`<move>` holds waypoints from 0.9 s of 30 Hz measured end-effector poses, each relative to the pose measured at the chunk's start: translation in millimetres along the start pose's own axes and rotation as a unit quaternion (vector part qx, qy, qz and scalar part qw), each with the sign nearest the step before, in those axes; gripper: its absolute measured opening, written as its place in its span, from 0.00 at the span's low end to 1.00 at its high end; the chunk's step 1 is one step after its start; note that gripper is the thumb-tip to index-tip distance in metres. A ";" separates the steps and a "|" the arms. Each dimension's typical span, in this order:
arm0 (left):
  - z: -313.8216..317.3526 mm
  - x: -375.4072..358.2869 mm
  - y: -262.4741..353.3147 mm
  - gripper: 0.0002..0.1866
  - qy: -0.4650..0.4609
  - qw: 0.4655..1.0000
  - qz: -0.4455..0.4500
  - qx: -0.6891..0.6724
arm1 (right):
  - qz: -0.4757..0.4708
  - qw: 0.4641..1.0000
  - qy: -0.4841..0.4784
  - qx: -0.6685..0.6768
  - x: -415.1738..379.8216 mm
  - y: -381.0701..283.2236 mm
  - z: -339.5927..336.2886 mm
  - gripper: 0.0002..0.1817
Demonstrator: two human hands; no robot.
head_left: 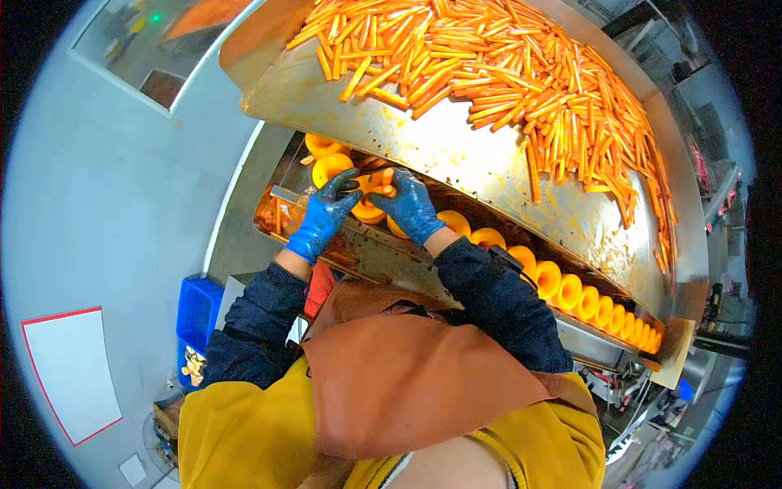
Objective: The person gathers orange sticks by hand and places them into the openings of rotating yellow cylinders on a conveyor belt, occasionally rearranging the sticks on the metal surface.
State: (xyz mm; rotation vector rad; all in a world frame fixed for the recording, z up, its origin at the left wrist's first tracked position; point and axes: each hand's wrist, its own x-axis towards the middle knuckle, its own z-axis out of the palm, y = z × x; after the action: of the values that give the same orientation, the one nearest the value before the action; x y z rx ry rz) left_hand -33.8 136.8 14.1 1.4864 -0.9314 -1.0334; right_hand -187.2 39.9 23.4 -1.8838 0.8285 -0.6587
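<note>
Several short orange sticks (379, 181) are bunched between my two blue-gloved hands, above a row of yellow-orange funnel-shaped cups. My right hand (411, 208) is closed, thumb and fingers pinching the sticks' near side. From the other side my left hand (326, 213) reaches in, its fingers curved around the bunch and its thumb toward the sticks. Just under the hands sits one cup (368, 213), partly covered by them. Another cup (332, 169) shows open beside my left fingers. The lower ends of the sticks are hidden.
A sloping metal tray (456, 138) beyond my hands bears a large heap of orange sticks (489, 61). The cup row (548, 279) runs off to the right along the tray's near edge. A blue bin (199, 310) stands lower left, by the pale wall (98, 196).
</note>
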 end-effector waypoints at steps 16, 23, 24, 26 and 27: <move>19.4 -0.3 46.0 0.07 0.050 0.988 0.111 0.100 | -0.052 0.996 0.000 -0.069 -36.1 30.7 -32.2 0.16; -7.9 -2.3 73.8 0.08 0.091 0.906 0.267 0.315 | -0.003 0.999 0.021 -0.034 -40.9 23.6 -43.9 0.13; -3.8 -2.8 66.7 0.08 0.066 0.913 0.237 0.326 | -0.002 0.999 0.022 -0.033 -41.9 28.3 -42.5 0.13; 4.1 0.7 45.1 0.08 0.004 0.905 0.210 0.370 | -0.029 0.994 -0.010 -0.101 -44.2 42.0 -39.3 0.12; 9.4 -0.4 44.0 0.08 0.003 0.905 0.210 0.370 | -0.027 0.995 -0.009 -0.100 -46.8 43.3 -41.9 0.12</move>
State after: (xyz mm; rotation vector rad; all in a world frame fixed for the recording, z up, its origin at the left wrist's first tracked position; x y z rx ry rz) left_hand -44.1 127.9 57.0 1.7620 -1.6707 -0.3526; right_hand -258.7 39.2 -3.1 -2.0969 0.8599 -0.6092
